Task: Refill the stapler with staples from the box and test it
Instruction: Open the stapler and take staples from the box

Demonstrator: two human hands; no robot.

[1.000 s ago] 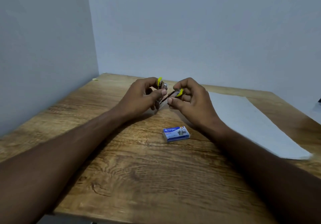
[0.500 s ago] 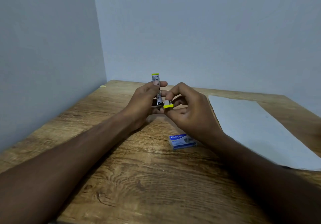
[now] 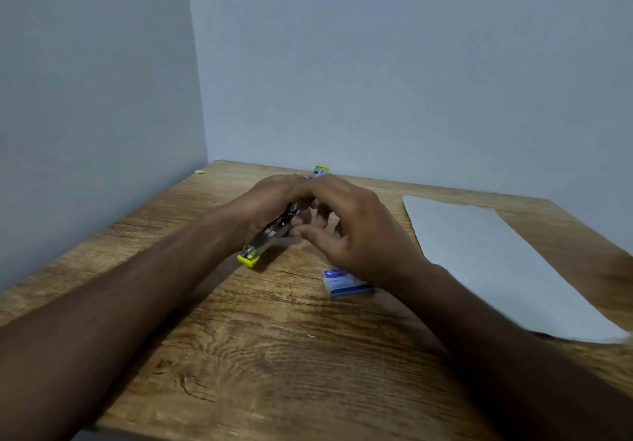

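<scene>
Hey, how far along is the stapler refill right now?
Done: the stapler is swung open, its yellow-tipped ends far apart. In hand: the left hand grips it while the right hand curls over its middle; whether staples are loaded is hidden. Left: the staple box lies on the table, apparently unopened, so loading, closing and a test on the paper sheet look pending.

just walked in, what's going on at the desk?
A person is working on a small yellow-ended stapler over the wooden table. The left hand grips it around the middle, and the right hand closes in on the same spot; its exact grip is hidden. The stapler looks swung open. The staple box lies on the table beneath the right wrist, and a sheet of paper lies to the right.
</scene>
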